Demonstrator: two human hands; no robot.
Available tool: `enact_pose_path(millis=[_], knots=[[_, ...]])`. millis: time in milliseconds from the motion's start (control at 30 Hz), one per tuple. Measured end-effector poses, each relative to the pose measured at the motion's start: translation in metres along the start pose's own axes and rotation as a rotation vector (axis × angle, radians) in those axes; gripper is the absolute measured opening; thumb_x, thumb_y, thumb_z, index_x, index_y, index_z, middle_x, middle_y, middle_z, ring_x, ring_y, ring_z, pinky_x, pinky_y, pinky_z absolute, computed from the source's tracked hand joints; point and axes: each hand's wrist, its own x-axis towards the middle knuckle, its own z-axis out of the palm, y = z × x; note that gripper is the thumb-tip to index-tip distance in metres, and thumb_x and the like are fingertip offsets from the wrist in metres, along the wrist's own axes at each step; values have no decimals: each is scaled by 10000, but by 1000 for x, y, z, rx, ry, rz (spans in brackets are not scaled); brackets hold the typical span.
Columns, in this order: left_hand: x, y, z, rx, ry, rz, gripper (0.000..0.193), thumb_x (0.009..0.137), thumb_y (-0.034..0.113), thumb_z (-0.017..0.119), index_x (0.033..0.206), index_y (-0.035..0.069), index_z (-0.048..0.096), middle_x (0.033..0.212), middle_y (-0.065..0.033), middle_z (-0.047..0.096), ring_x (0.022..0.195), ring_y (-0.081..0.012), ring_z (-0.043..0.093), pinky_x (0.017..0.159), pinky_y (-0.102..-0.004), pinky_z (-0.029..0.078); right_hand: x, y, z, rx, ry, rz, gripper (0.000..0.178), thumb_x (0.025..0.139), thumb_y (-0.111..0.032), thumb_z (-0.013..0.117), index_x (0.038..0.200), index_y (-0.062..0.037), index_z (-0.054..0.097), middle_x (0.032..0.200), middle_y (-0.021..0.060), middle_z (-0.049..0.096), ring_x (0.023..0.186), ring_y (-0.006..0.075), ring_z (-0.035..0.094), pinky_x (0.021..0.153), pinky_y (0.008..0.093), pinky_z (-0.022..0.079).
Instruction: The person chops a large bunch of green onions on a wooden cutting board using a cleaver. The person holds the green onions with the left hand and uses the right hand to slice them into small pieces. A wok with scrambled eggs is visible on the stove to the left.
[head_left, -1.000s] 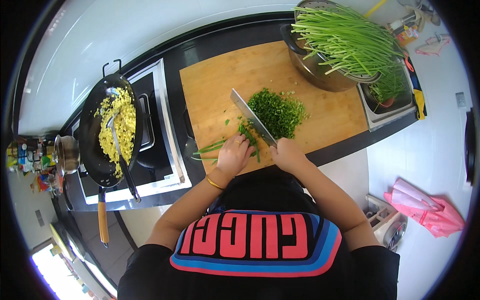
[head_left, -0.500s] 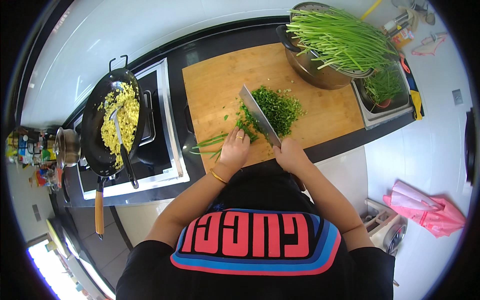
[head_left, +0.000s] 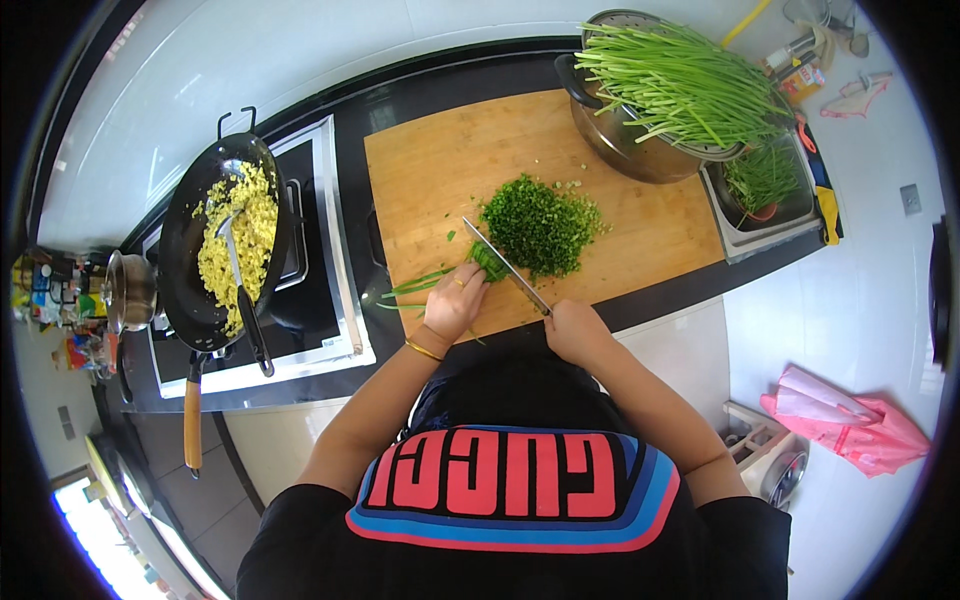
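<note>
My left hand (head_left: 455,300) presses the chives (head_left: 430,285) flat on the cutting board (head_left: 450,170), stalks running left-right. My right hand (head_left: 578,328) is fisted on the knife (head_left: 505,265), blade crossing their right ends.

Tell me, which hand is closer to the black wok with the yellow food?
Left. The left hand presses green stalks on the cutting board nearer the wok; the right hand grips the knife farther away.
</note>
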Motion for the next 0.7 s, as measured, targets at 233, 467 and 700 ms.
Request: enact_pose_path(millis=[233, 467, 700], knots=[[-1, -7, 4, -11, 94, 55, 136, 698, 46, 645, 823, 11, 603, 863, -104, 606, 804, -267, 584, 713, -341, 482, 7, -3, 1, -51, -84, 22, 160, 742, -64, 493, 746, 58, 597, 754, 267, 593, 745, 391, 591, 694, 434, 473], [-2, -8, 7, -12, 106, 68, 142, 690, 30, 642, 824, 2, 605, 866, -108, 604, 813, -265, 583, 722, -346, 486, 14, -7, -9, -47, -188, 63, 145, 723, -48, 494, 753, 54, 592, 783, 260, 596, 769, 392, 587, 692, 435, 472], [-2, -9, 9, 2, 110, 85, 148, 670, 13, 658, 810, 3, 611, 863, -112, 610, 799, -272, 591, 712, -352, 494, 43, -25, 13, -96, -109, 73, 141, 717, -54, 523, 780, 32, 616, 798, 234, 612, 791, 355, 607, 693, 422, 486]])
